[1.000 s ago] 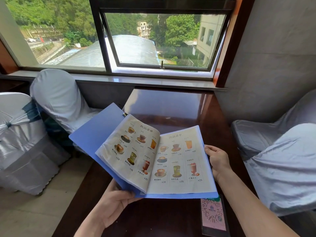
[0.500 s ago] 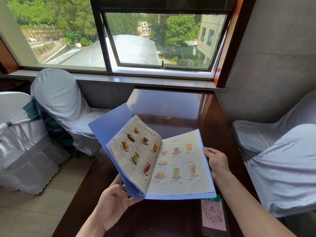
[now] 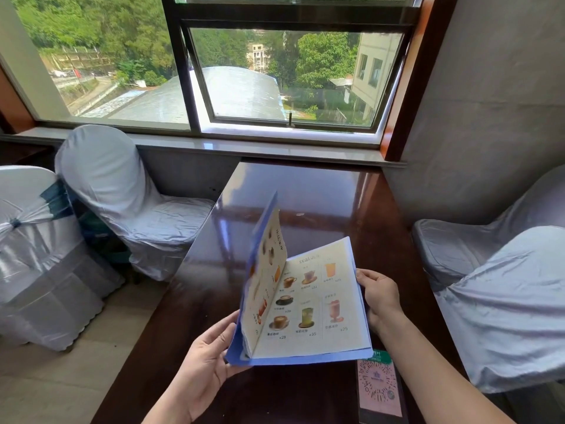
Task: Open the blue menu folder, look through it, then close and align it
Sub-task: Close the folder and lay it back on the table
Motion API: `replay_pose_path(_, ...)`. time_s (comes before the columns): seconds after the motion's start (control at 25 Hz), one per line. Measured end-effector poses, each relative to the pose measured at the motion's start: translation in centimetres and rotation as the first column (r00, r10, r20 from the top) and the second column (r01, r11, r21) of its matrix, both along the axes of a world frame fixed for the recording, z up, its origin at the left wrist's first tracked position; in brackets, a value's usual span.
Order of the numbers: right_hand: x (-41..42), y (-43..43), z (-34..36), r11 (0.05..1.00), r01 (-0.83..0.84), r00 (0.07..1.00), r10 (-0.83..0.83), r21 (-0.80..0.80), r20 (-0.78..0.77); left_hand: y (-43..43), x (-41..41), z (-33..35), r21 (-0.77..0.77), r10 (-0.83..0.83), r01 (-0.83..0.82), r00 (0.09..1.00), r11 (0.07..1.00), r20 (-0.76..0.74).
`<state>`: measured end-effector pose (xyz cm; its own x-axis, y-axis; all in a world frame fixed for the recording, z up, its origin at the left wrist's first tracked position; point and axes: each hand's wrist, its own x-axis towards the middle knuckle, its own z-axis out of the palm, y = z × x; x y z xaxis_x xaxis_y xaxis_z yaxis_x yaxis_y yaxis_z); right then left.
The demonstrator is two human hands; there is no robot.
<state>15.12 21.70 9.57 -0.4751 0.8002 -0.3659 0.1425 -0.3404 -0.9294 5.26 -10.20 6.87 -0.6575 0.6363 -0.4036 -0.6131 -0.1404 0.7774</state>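
While left cover stands near upright, blue menu folder point(image 3: 305, 361) is partway shut above near end of dark glossy table point(image 3: 321, 194). Left hand point(image 3: 204, 359) clasps cover from behind near spine; right hand point(image 3: 379, 296) pinches right edge. Judged: opening, looking done; full closing, aligning left. QR card point(image 3: 379, 388) on table, near right. Cloth-covered chairs point(image 3: 122, 191) on both sides; window point(image 3: 275, 75) far.

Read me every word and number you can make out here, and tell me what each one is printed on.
"¥28", "¥35", "¥25": prices under the bottom row of drinks on the menu's right page.
Chinese heading and drink names on that page: too blurred to read.
Left page: seen edge-on, unreadable.
QR card on the table: code and green label, text too small to read.
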Motion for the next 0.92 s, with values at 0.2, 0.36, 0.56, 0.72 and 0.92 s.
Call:
replay_pose_path(0.2,-0.6,-0.5,0.6,1.0,0.002,0.997,-0.004,-0.03,-0.071,0.1,0.1,-0.6,-0.092,0.032,-0.04,0.996,0.995,-0.085)
replay_pose_path(0.36,0.1,-0.6,0.8,0.999,-0.025,0.999,0.024,-0.022,-0.034,0.7,0.0,-1.0,-0.139,0.046,-0.065,0.99,0.988,-0.135)
replay_pose_path(0.56,0.8,-0.4,0.4,0.988,-0.15,0.989,0.149,-0.04,-0.016,0.6,0.3,-2.1,-0.172,0.072,-0.099,0.985,0.98,-0.158)
replay_pose_path(0.72,1.1,-0.6,-1.4,0.943,-0.323,0.93,0.301,0.077,0.209,0.3,0.5,-3.5,-0.286,0.019,-0.096,0.965,0.953,-0.261)
replay_pose_path(0.92,-1.0,-0.4,-3.8,0.934,-0.327,0.903,0.265,0.142,0.339,1.5,1.2,-5.4,-0.504,-0.174,-0.094,0.871,0.859,-0.459)
